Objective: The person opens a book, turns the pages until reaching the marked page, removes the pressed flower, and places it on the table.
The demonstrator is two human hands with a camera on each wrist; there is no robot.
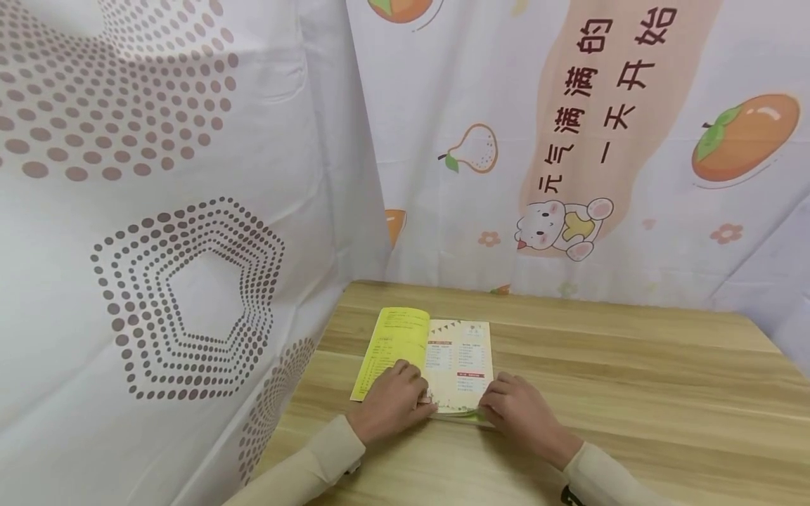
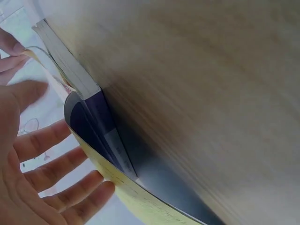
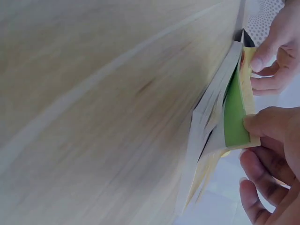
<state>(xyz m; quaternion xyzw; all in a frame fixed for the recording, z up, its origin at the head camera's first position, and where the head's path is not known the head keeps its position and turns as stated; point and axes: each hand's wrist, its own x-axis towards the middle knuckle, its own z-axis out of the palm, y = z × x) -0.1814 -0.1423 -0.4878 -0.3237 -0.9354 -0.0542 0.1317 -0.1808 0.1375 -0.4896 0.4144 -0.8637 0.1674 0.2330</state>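
An open book (image 1: 468,355) lies on the table in the head view, its yellow inside cover (image 1: 399,337) turned to the left and a printed page with red headings on the right. My left hand (image 1: 394,400) rests on the yellow cover near the fold; the left wrist view shows its fingers (image 2: 61,166) spread against the cover, which curves away from the dark spine (image 2: 101,115). At the lower right corner, my right hand (image 1: 522,418) pinches the edge of a lifted page. Green (image 3: 236,117) shows on that page's underside in the right wrist view.
The wood-grain table (image 1: 620,386) extends to the right of the book. A white curtain with dotted patterns (image 1: 190,302) hangs along the left side, and a fruit-printed cloth (image 1: 443,232) covers the back.
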